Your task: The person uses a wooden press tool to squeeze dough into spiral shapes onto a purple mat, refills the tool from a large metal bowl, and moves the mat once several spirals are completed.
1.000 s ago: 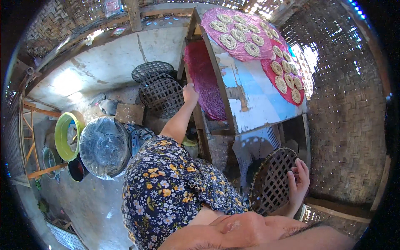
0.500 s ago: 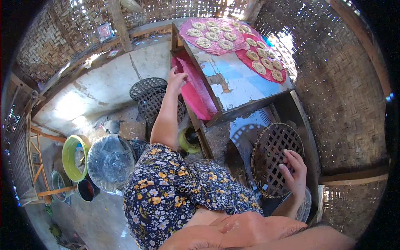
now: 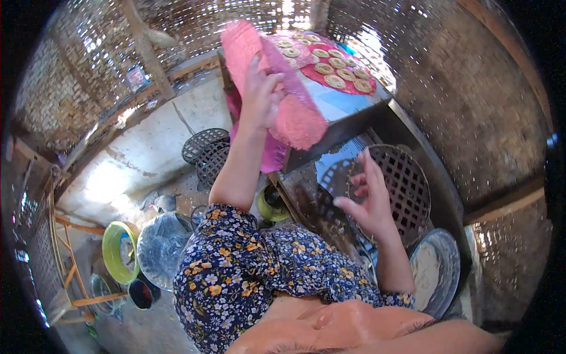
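Reaching up and forward, the left hand [image 3: 262, 97] is in front of a long pink cloth [image 3: 303, 127], with its fingers a bit spread over it. I cannot tell from here if it pinches the cloth. The cloth slants across the left edge of the table [image 3: 339, 107] and hides part of the top. A brighter pink bit [image 3: 271, 154] shows just below it, and I cannot tell if it is the same cloth. On the table I see pale rings [image 3: 334, 81] lying on a red sheet [image 3: 349, 87].

I see the right hand [image 3: 371, 194] up in the air with nothing in it, its thumb well away from the bent fingers. Behind it is a round basket [image 3: 407, 177] with square holes. Near that forearm is a bowl [image 3: 452, 262] with pale stuff inside. Far off to the left, I see a green tub [image 3: 108, 251] just beside a big tub [image 3: 158, 248] with shiny plastic.
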Tool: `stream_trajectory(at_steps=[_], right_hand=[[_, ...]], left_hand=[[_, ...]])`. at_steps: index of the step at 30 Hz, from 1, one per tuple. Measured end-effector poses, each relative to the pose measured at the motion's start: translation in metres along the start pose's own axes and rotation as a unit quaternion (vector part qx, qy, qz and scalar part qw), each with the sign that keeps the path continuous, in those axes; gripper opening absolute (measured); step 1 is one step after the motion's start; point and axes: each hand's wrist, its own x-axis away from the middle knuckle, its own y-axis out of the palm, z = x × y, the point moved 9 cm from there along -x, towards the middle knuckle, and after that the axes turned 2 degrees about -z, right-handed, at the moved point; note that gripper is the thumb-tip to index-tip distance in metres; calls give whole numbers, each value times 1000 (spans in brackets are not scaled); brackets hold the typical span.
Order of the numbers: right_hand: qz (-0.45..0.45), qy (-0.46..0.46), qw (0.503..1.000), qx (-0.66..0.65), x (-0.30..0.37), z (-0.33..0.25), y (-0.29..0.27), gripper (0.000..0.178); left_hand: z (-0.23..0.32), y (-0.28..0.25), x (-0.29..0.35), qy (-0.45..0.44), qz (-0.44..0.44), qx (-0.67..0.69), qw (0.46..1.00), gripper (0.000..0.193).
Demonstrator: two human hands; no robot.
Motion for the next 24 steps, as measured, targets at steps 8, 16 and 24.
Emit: stream_trajectory(at_steps=[8,16,24], right_hand=[[280,80,955,56,-4,110,-85,21],[431,-90,831,341,103,76,-174,41],[255,-9,918,302,166,182,-88,36]], left_hand=[[-64,163,20,-77,-220,24,972,76],[-137,176,71,-94,-293,38,951,76],[-269,66,134,-325,-203,-139,913,68]])
